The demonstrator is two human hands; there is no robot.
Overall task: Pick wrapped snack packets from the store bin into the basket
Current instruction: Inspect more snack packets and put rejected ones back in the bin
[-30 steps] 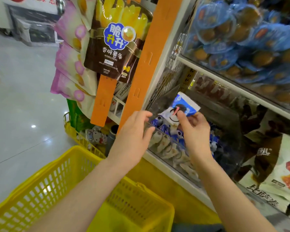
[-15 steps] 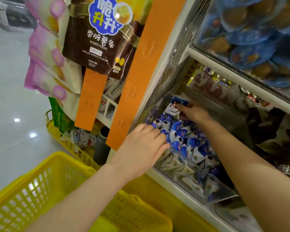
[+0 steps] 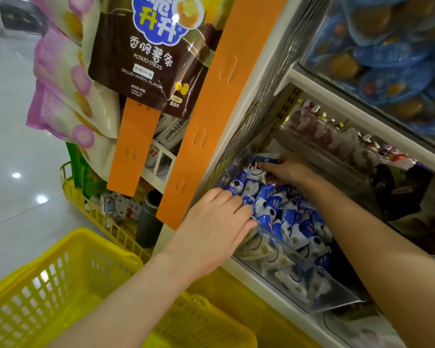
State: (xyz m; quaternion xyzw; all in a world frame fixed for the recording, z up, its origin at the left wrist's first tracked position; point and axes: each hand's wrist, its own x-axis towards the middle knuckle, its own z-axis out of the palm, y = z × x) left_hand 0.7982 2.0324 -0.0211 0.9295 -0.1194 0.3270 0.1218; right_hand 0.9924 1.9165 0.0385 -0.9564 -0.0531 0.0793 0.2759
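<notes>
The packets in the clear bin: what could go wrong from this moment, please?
1. The right hand pinches one packet by its edge at the back of the bin; it might slip before reaching the yellow basket.
2. The left hand rests on heaped packets at the bin's clear front wall; a push might spill some.

Blue-and-white packets [image 3: 274, 204] with black spots. A yellow basket [image 3: 60, 285] with a lattice pattern. Orange strips [image 3: 211, 121]. A brown bag [image 3: 146, 71] with a blue-and-yellow cloud logo. Pink-and-cream pouches [image 3: 68, 96] with purple rings. Blue wrappers [image 3: 392, 61] over golden-brown contents.
</notes>
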